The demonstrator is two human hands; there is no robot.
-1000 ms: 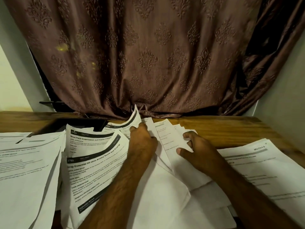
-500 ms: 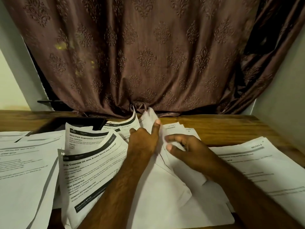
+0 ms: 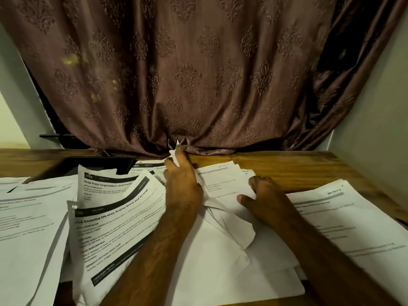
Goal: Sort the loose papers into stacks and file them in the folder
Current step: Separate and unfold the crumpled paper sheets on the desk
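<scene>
Papers [image 3: 216, 257] cover the near part of the wooden desk [image 3: 309, 166], printed sheets fanned at the left and a flat stack at the right. Mid-desk, the right hand [image 3: 262, 198] presses a sheet [image 3: 223, 184] with fingers curled on it; farther back the left hand [image 3: 183, 184] pinches a lifted paper corner [image 3: 175, 154] below the brown curtain [image 3: 198, 74]

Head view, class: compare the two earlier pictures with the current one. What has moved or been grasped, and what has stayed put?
The left hand has reached farther toward the curtain, lifting a paper corner between its fingers. The right hand has slid rightward along the fanned sheets, fingers curled at their edge. The curled printed pages at left and the stack at right lie as before.
</scene>
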